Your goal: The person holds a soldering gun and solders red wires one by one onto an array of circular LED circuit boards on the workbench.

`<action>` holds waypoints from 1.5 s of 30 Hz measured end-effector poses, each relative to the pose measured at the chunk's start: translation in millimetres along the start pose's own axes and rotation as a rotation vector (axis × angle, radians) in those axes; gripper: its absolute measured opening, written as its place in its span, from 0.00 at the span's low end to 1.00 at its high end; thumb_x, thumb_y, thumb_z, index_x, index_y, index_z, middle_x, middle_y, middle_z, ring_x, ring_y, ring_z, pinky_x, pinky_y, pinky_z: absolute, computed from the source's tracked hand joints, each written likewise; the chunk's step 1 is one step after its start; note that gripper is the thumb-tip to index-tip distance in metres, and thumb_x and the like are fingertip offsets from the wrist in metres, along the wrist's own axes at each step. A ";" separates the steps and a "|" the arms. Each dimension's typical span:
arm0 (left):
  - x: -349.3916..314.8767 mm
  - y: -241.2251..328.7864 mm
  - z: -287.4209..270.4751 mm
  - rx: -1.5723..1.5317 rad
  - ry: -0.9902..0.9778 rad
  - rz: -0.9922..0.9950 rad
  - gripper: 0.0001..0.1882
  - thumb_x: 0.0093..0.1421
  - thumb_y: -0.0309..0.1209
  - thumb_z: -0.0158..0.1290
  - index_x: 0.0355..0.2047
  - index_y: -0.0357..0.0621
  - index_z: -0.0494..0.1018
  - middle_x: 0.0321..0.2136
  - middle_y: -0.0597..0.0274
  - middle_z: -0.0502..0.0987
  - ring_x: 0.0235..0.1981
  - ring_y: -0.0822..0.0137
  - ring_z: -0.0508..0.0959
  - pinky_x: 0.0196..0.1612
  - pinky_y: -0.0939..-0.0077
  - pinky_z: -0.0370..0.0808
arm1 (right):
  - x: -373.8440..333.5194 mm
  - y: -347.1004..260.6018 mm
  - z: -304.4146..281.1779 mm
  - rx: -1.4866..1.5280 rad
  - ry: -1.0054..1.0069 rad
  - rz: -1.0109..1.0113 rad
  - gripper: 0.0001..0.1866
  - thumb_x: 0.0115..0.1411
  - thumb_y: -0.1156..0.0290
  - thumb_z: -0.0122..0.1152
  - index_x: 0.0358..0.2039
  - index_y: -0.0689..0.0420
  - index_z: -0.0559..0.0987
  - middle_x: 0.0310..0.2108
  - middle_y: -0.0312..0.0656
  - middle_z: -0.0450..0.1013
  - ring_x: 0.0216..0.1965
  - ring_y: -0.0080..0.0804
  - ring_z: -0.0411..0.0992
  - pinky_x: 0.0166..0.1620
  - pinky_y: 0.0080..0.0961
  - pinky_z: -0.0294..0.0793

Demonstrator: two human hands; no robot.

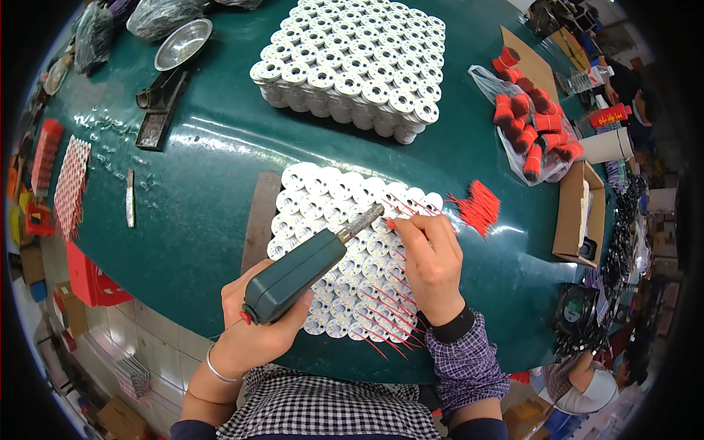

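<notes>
My left hand (260, 330) is wrapped round a dark green soldering gun (297, 275), its metal tip reaching up and right over the boards. A block of stacked round white LED boards (334, 202) stands in front of me. My right hand (434, 264) pinches a short red wire (390, 223) beside the gun's tip. Whether wire and tip touch I cannot tell. Thin red wires (389, 312) stick out from boards on the block's near right side, and more rise from its far right corner. A loose pile of red wires (480, 209) lies right of my hand.
A taller block of round boards (352, 59) stands at the back. Red wire bundles (532, 125) lie on plastic at the right, near a cardboard box (579, 213). At left are a metal bowl (183, 45), a black holder (158, 117) and a knife-like blade (130, 198).
</notes>
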State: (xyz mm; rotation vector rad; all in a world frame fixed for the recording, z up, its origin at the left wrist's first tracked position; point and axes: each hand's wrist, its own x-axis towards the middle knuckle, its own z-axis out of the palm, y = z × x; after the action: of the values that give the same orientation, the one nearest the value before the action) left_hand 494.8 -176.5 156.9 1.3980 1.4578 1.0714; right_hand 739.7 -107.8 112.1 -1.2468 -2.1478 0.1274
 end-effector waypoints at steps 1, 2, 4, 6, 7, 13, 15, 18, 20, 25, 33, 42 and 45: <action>0.3 -0.8 0.6 0.011 -0.009 0.005 0.08 0.53 0.21 0.64 0.34 0.34 0.79 0.25 0.63 0.76 0.23 0.75 0.74 0.27 0.79 0.70 | -0.5 0.3 0.4 -0.001 0.000 0.002 0.17 0.46 0.84 0.64 0.40 0.64 0.81 0.34 0.43 0.73 0.34 0.39 0.73 0.35 0.32 0.76; 0.6 -1.6 1.4 0.022 -0.017 0.010 0.08 0.53 0.21 0.64 0.34 0.34 0.79 0.25 0.62 0.76 0.23 0.75 0.74 0.27 0.79 0.70 | -1.1 0.7 0.7 -0.001 -0.004 0.001 0.18 0.46 0.84 0.64 0.40 0.64 0.81 0.34 0.43 0.73 0.34 0.39 0.73 0.35 0.32 0.76; 0.5 -2.4 3.1 0.015 -0.019 -0.006 0.08 0.53 0.21 0.64 0.34 0.34 0.79 0.25 0.62 0.76 0.22 0.74 0.74 0.27 0.79 0.70 | -1.5 0.8 0.0 -0.001 -0.009 -0.001 0.18 0.46 0.84 0.64 0.41 0.64 0.81 0.34 0.44 0.73 0.35 0.39 0.73 0.35 0.32 0.76; 0.6 -2.1 3.3 0.007 -0.019 -0.021 0.08 0.53 0.21 0.64 0.33 0.34 0.78 0.25 0.62 0.76 0.22 0.74 0.74 0.27 0.78 0.70 | -1.1 0.7 -0.9 -0.006 -0.018 -0.003 0.18 0.46 0.84 0.64 0.41 0.65 0.81 0.35 0.44 0.73 0.35 0.39 0.73 0.35 0.32 0.76; 0.8 -1.5 2.8 0.019 -0.035 -0.029 0.08 0.53 0.21 0.64 0.33 0.34 0.78 0.25 0.62 0.76 0.22 0.73 0.74 0.27 0.78 0.70 | -1.1 0.8 -0.9 -0.005 -0.018 -0.003 0.18 0.46 0.84 0.64 0.41 0.65 0.81 0.35 0.44 0.73 0.35 0.39 0.73 0.35 0.32 0.76; 1.9 -2.9 2.1 0.062 -0.057 -0.003 0.07 0.53 0.22 0.64 0.32 0.35 0.78 0.24 0.61 0.76 0.22 0.73 0.75 0.26 0.78 0.70 | -0.9 1.1 0.0 -0.028 -0.026 -0.010 0.18 0.46 0.84 0.63 0.41 0.65 0.81 0.34 0.44 0.73 0.35 0.39 0.73 0.35 0.32 0.76; 2.2 -2.8 1.2 0.073 -0.067 -0.011 0.07 0.53 0.22 0.64 0.32 0.35 0.78 0.24 0.61 0.76 0.22 0.73 0.75 0.25 0.77 0.70 | -0.7 1.1 0.4 -0.022 -0.023 -0.011 0.17 0.46 0.84 0.63 0.40 0.65 0.81 0.34 0.43 0.73 0.34 0.39 0.73 0.35 0.32 0.75; 2.0 -4.0 1.4 0.095 -0.065 -0.007 0.08 0.53 0.22 0.65 0.32 0.35 0.78 0.23 0.62 0.76 0.21 0.72 0.75 0.25 0.77 0.70 | -0.8 0.5 0.5 -0.032 -0.023 -0.010 0.17 0.46 0.84 0.63 0.40 0.64 0.80 0.34 0.43 0.73 0.35 0.39 0.73 0.35 0.32 0.75; 2.2 -3.9 2.1 0.111 -0.052 0.022 0.08 0.52 0.23 0.65 0.31 0.36 0.78 0.22 0.62 0.75 0.20 0.72 0.74 0.24 0.77 0.70 | -0.8 0.6 0.3 -0.033 -0.027 -0.012 0.17 0.46 0.83 0.63 0.40 0.64 0.80 0.35 0.44 0.73 0.35 0.39 0.73 0.35 0.32 0.75; 1.5 -3.1 0.6 0.116 -0.055 0.018 0.07 0.52 0.22 0.65 0.32 0.35 0.79 0.23 0.61 0.77 0.21 0.72 0.76 0.25 0.77 0.70 | -1.4 1.3 0.3 -0.045 -0.036 -0.015 0.17 0.47 0.83 0.63 0.41 0.64 0.80 0.35 0.44 0.73 0.35 0.39 0.73 0.35 0.32 0.75; -2.9 0.9 -1.2 0.015 0.043 0.102 0.11 0.52 0.19 0.63 0.38 0.32 0.81 0.29 0.59 0.80 0.24 0.73 0.78 0.27 0.80 0.73 | -0.8 -0.2 -1.1 -0.058 -0.049 -0.014 0.17 0.47 0.82 0.63 0.42 0.63 0.79 0.36 0.43 0.72 0.36 0.39 0.73 0.36 0.32 0.75; -7.4 0.1 -5.4 0.043 0.049 0.091 0.12 0.53 0.20 0.64 0.39 0.31 0.80 0.29 0.59 0.80 0.24 0.74 0.77 0.27 0.80 0.72 | -3.8 -10.8 -1.5 -0.077 0.007 -0.021 0.15 0.47 0.81 0.64 0.39 0.63 0.81 0.33 0.40 0.74 0.33 0.36 0.73 0.34 0.30 0.73; -9.0 -0.8 -6.4 0.028 0.002 0.040 0.10 0.53 0.20 0.64 0.37 0.32 0.80 0.27 0.60 0.78 0.23 0.74 0.76 0.26 0.80 0.71 | -5.4 -9.8 0.1 -0.076 0.011 -0.015 0.15 0.47 0.82 0.65 0.39 0.63 0.81 0.33 0.40 0.73 0.32 0.35 0.73 0.33 0.31 0.73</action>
State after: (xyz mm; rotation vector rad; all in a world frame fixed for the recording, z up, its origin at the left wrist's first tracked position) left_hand 488.8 -185.7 158.0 1.4519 1.4571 1.0818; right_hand 734.2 -117.4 113.2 -1.2712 -2.1697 0.0320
